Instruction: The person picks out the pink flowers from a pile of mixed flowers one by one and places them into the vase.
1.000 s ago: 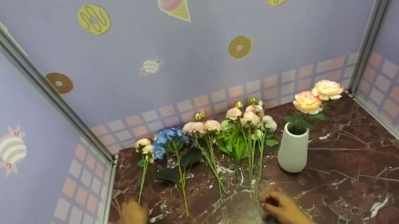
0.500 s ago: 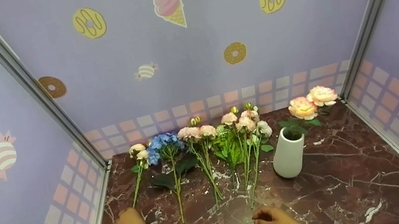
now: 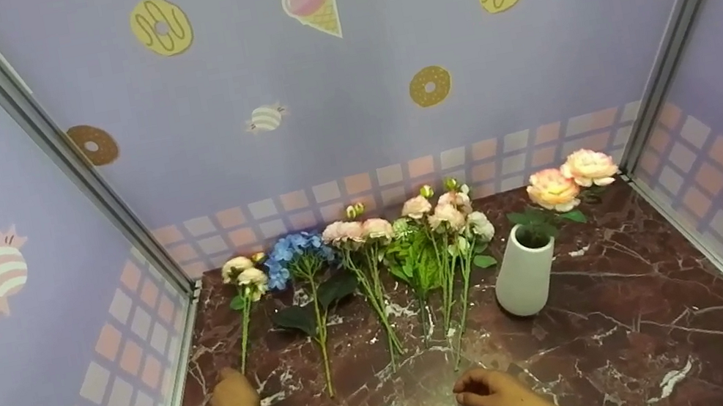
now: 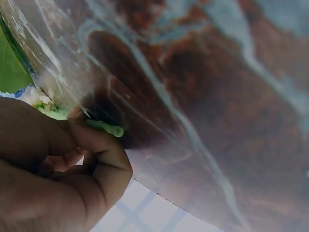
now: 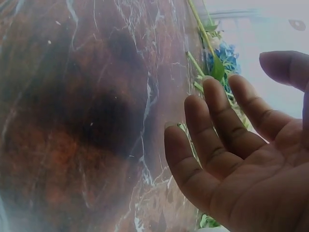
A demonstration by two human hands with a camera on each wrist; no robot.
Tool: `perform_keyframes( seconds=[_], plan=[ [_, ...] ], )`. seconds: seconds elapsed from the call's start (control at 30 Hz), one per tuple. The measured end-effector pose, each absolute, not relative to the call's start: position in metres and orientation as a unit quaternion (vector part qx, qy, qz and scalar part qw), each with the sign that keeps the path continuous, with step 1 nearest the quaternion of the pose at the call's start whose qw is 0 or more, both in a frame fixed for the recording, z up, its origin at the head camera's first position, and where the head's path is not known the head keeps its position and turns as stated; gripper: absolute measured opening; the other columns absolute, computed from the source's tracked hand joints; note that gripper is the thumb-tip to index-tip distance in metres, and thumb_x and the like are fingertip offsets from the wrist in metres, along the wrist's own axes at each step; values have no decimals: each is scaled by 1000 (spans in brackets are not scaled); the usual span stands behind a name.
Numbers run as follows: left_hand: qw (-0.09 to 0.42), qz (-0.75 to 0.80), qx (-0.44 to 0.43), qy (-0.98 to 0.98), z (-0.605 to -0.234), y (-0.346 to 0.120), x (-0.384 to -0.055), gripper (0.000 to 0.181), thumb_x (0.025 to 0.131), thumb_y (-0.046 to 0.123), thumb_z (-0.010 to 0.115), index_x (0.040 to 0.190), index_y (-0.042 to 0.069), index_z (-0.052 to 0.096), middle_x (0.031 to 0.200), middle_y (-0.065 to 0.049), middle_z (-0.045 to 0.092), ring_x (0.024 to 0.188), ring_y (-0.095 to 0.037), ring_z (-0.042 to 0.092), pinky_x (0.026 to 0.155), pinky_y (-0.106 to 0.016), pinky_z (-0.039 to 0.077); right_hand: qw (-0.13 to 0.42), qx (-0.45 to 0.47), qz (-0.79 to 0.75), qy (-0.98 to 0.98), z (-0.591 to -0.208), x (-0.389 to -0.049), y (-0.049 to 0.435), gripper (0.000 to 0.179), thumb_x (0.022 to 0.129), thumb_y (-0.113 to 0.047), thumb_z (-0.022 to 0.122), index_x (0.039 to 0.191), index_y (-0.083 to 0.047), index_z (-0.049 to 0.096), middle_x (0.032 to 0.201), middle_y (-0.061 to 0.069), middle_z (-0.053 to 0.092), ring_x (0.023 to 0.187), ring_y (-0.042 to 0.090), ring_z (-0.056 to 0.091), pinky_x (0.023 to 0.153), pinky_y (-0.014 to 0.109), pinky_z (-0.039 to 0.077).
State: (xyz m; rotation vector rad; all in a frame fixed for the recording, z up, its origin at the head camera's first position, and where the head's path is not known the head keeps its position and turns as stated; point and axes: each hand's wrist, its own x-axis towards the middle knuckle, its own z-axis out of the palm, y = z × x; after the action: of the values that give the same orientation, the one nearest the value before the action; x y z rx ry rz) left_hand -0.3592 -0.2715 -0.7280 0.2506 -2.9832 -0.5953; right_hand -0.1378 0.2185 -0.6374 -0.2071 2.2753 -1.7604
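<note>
The cream flower (image 3: 250, 280) has swung a little away from the blue flower (image 3: 300, 255) since one second ago, and its stem (image 4: 108, 127) stands straighter in the head view. Going out from the middle of the worktop (image 3: 623, 335), the cream flower lies at 10 o'clock. The left hand (image 3: 234, 400), between 8 and 9 o'clock, pinches the low end of that stem between thumb and finger, and the tip pokes out. The right hand (image 3: 504, 397), at 5 o'clock, has hardly moved; its fingers are spread wide and hold nothing. The left edge of the worktop is near the left hand, at 9 o'clock. The flower heads lie near the back wall (image 3: 379, 133), at 12 o'clock. There is lots of room to move at 4 o'clock, and some at 6 o'clock. I count one cream stem with two cream heads, one blue flower, and one white vase (image 3: 523, 282) standing at 2 o'clock, with two big peach flowers (image 3: 553, 190) in it. Near 12 o'clock, pink flowers (image 3: 359, 231) and green leaves (image 3: 415, 264) overlap, so I cannot count all their stems.
</note>
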Motion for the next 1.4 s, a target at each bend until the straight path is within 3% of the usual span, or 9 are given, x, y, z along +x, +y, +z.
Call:
perform_keyframes(
  seconds=[0.2, 0.4, 0.53, 0.7, 0.83, 0.97, 1.03, 1.17, 1.4],
  plan=[
    [28, -180, 56, -982, -731, -278, -359, 24, 102, -1, 54, 112, -23, 60, 101, -48, 73, 94, -66, 75, 82, -76, 63, 119, -86, -586, 797, -635, -140, 220, 24, 109, -11, 69, 119, 10, 71, 109, 23, 79, 92, -1, 68, 85, 18, 53],
    [64, -176, 19, -982, -738, -281, -350, 24, 97, -1, 57, 94, -22, 67, 86, -39, 73, 80, -59, 75, 71, -70, 65, 130, -78, -573, 806, -634, -140, 221, 26, 109, -16, 69, 120, 7, 74, 110, 19, 80, 95, 3, 68, 87, 22, 53],
    [86, -216, 22, -972, -740, -273, -338, 25, 98, -1, 58, 104, -25, 60, 85, -39, 71, 78, -60, 74, 68, -70, 63, 137, -71, -566, 810, -634, -140, 224, 26, 110, -17, 69, 121, 6, 74, 111, 19, 81, 95, 5, 70, 87, 21, 53],
    [74, -294, 60, -951, -714, -255, -315, 26, 100, 3, 69, 117, -16, 63, 94, -29, 80, 91, -55, 77, 82, -68, 63, 137, -71, -582, 799, -634, -143, 227, 27, 111, -14, 67, 123, 10, 73, 112, 23, 80, 99, 15, 74, 85, 20, 54],
    [26, -390, 76, -917, -668, -227, -277, 28, 104, 1, 68, 129, -11, 69, 95, -16, 85, 86, -38, 82, 77, -50, 68, 138, -75, -582, 798, -634, -143, 228, 27, 111, -14, 67, 123, 9, 73, 113, 22, 80, 97, 11, 72, 84, 21, 53],
    [-23, -486, 67, -871, -642, -196, -243, 22, 108, -3, 65, 128, -11, 71, 97, -19, 83, 82, -26, 82, 64, -32, 66, 129, -77, -580, 800, -632, -143, 230, 28, 111, -15, 68, 123, 9, 73, 108, 16, 80, 92, 3, 67, 83, 19, 54],
    [-38, -508, 57, -859, -640, -182, -233, 19, 108, -4, 64, 125, -10, 71, 100, -18, 83, 84, -24, 81, 63, -29, 65, 126, -71, -582, 800, -631, -144, 230, 27, 111, -16, 68, 124, 8, 73, 105, 13, 79, 89, 4, 67, 80, 19, 54],
    [-63, -509, 32, -858, -642, -161, -217, 16, 108, -3, 64, 121, -5, 73, 105, -15, 85, 88, -24, 80, 66, -34, 65, 139, -53, -597, 788, -628, -146, 229, 28, 112, -16, 68, 126, 8, 72, 102, 8, 78, 87, 10, 67, 75, 23, 56],
    [-82, -478, -31, -874, -631, -131, -199, 14, 106, 3, 72, 120, 1, 76, 109, -14, 87, 95, -30, 86, 89, -53, 70, 141, -50, -626, 765, -624, -149, 227, 32, 112, -12, 67, 129, 15, 66, 108, 7, 76, 89, 12, 68, 77, 23, 59]
  ],
)
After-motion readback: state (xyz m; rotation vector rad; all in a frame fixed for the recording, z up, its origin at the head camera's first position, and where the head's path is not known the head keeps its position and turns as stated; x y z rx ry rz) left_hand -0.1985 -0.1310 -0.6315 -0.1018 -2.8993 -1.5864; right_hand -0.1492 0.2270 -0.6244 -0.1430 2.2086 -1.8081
